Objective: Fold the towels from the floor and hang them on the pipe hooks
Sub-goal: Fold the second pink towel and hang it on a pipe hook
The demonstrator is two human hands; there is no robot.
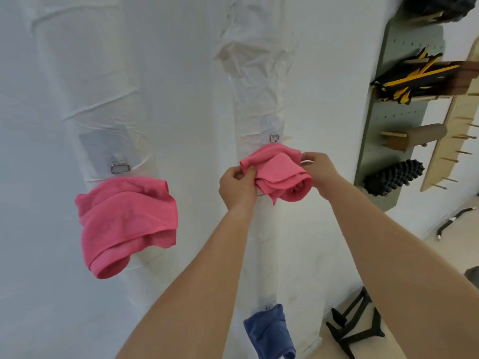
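A folded pink towel (278,172) is held against the right white-wrapped pipe (261,99), just below a metal hook (274,138). My left hand (237,186) pinches its left side and my right hand (320,172) grips its right edge. A second pink towel (127,221) hangs on the left pipe (85,86) under another metal hook (120,168). Lower on the right pipe hangs a blue towel (269,330). Whether the held towel is caught on a hook is hidden by the cloth.
A green pegboard (388,120) on the wall at right carries black and yellow bands (412,81), a brown roller (417,136) and a black spiky foam roller (391,177). A wooden peg rack (451,141) stands beside it. A black frame (355,325) lies on the floor.
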